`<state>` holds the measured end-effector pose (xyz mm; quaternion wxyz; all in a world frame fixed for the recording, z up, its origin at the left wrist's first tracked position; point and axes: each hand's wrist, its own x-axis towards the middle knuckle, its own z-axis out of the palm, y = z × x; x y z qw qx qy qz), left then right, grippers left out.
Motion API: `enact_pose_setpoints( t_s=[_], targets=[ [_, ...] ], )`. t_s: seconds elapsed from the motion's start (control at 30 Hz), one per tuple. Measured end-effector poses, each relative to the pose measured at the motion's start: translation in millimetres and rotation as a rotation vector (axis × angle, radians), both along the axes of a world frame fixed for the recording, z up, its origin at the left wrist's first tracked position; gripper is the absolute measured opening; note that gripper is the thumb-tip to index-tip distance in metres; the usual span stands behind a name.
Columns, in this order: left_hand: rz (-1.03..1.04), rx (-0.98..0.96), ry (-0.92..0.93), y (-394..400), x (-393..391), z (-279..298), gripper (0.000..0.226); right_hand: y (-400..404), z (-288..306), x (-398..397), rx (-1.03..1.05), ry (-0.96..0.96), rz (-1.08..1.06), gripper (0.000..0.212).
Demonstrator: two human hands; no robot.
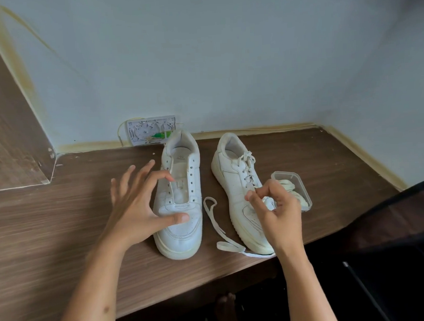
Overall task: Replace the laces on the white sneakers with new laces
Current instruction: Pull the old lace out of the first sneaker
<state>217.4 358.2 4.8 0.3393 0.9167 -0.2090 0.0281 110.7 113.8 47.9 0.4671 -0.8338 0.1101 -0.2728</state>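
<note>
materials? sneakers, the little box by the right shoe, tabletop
Sneakers: smooth white leather or synthetic, matte sheen, stitched panels, rubbery-looking soles.
Box: clear rigid plastic; laces show through its wall.
Tabletop: brown wood-grain, probably laminate; the flat uniform print suggests it.

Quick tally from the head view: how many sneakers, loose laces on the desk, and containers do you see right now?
White sneakers: 2, one unlaced, one still laced
Loose laces lying on the desk: 1
Clear plastic containers: 1, with pale laces inside, number unclear
Total: 4
</note>
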Motion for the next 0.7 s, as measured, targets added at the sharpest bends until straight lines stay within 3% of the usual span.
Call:
enact_pose_setpoints(
  t_s=[0.13,0.23,0.4,0.5,0.6,0.7],
  targets=[
    [0.049,-0.009,0.038,9,1,4,0.076,0,-1,1,0.034,0.027,0.006,0.027],
    [0.084,0.026,0.009,9,0,7,0.073,-1,1,0,0.066,0.073,0.027,0.017],
    [0.135,-0.004,-0.195,-22,-10,11,0.056,-9,-6,2,0.063,0.123,0.047,0.022],
    [0.009,-0.029,-0.366,-58,-21,15,0.032,-10,-9,3,0.055,0.124,0.040,0.017],
    [-0.167,0.161,-0.390,-88,-34,8,0.012,-9,-7,2,0.050,0.136,0.059,0.014],
    [-0.182,0.387,-0.325,-99,-40,-4,0.014,-10,-6,1,0.029,0.149,0.051,0.007]
  ],
)
